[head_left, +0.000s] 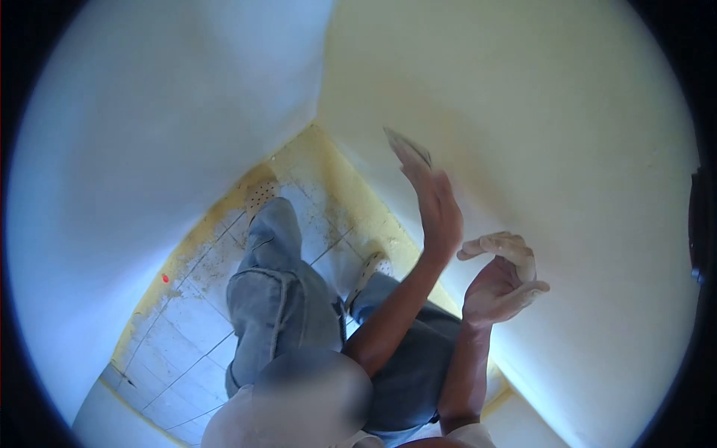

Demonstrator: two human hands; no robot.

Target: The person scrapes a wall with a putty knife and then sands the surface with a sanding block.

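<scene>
My left hand (437, 209) reaches up along the right wall (567, 149). Its fingers lie flat against a thin piece of sandpaper (409, 145), as it appears, with a dark pointed edge showing at the fingertips. The piece is close to the wall surface; the exact contact is hard to make out. Below and to the right, my right hand (502, 284) is in front of the same wall, fingers bent and thumb apart, with nothing visible in it. Pale dust coats its fingers.
A second wall (172, 112) meets the right one at a corner. My perforated shoes (261, 196) stand on a dusty tiled floor (183, 328) bordered by a yellowish strip (366, 198). A small red object (165, 278) lies near the left wall's foot.
</scene>
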